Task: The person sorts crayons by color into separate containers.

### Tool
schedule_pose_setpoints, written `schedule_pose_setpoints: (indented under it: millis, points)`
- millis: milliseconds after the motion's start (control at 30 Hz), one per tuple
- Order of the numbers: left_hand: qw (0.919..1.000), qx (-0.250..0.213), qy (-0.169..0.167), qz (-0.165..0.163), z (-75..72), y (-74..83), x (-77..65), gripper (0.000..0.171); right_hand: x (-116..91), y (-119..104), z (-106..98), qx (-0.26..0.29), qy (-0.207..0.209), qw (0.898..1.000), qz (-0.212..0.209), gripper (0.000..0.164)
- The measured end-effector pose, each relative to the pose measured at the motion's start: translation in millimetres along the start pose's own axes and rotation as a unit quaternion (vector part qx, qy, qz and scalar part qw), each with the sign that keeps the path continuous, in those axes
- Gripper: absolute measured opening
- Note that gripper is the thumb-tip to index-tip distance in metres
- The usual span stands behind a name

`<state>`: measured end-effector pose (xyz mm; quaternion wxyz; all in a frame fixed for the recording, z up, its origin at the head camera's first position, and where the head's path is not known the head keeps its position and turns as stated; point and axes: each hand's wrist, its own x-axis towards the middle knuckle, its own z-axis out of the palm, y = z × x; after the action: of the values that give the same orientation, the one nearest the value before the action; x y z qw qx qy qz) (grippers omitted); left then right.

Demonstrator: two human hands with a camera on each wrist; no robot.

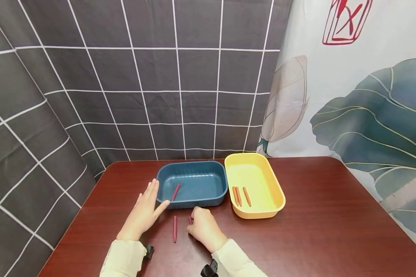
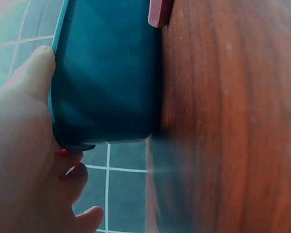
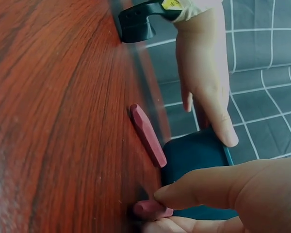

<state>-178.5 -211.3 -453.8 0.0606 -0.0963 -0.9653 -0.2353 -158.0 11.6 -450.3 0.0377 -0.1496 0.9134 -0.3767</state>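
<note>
On the desk (image 1: 315, 238), the right hand (image 1: 206, 229) pinches a red stick (image 1: 190, 220) between its fingers, with a second red stick (image 1: 175, 229) lying near it to the left. Beyond, the left hand (image 1: 143, 215) — fingers spread wide — rests against the left end of a blue tray (image 1: 201, 202) holding a third red stick (image 1: 175, 192); just right sits a yellow tray (image 1: 260, 214) with three orange sticks (image 1: 247, 196).

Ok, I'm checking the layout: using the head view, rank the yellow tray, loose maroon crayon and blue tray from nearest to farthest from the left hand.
1. Blue tray: right at the left hand, by its fingers and thumb.
2. Loose maroon crayon: on the table, right.
3. Yellow tray: farther right.
</note>
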Motion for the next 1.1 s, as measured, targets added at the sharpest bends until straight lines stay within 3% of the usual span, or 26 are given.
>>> schedule_pose_setpoints:
  millis: [233,500,900,1100]
  points:
    - [1.0,-0.006,-0.001,-0.006,0.5,-0.7,-1.3,0.09,-0.1,0.5,0.0,0.003,-0.006,1.0,-0.002,0.024]
    - [1.0,-0.004,-0.004,-0.005,0.0,0.9,-1.1,0.088,-0.8,-1.0,-3.1,0.042,0.0,0.998,-0.037,0.022]
    - [0.9999,-0.003,-0.009,-0.008,-1.0,1.8,-0.4,0.088,-3.5,-14.2,-23.9,0.135,-0.042,0.99,-0.01,0.017]
    - [0.9999,-0.006,-0.008,-0.007,-1.0,1.1,0.2,0.088,0.6,-14.5,-35.0,0.146,-0.022,0.989,-0.021,0.015]
